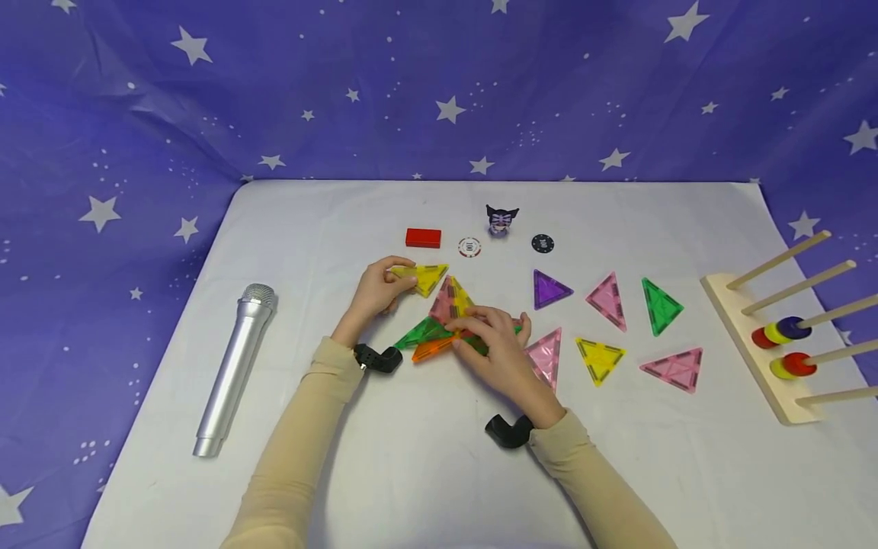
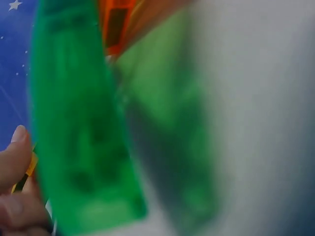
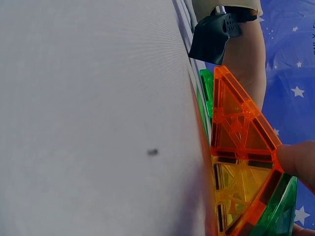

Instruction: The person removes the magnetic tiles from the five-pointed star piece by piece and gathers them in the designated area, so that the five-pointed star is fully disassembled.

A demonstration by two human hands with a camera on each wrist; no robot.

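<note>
My left hand (image 1: 384, 288) pinches a yellow triangular magnetic tile (image 1: 430, 279) by its left corner, between thumb and fingers. Close to its right stands a cluster of joined translucent magnetic tiles, with a pink tile (image 1: 443, 300), a green tile (image 1: 422, 332) and an orange tile (image 1: 434, 348) showing. My right hand (image 1: 504, 354) holds this cluster from the right and covers part of it. In the right wrist view the thumb (image 3: 298, 158) presses the upright orange tile's corner, beside a yellow tile (image 3: 241, 189). A green tile (image 2: 83, 128) fills much of the left wrist view, blurred.
Loose triangular tiles lie to the right, among them a purple tile (image 1: 551, 290) and a yellow tile (image 1: 600, 360). Behind are a red block (image 1: 423, 238), two chips and a small figurine (image 1: 502, 219). A silver microphone (image 1: 236, 370) lies left; a wooden peg rack (image 1: 761, 351) stands right.
</note>
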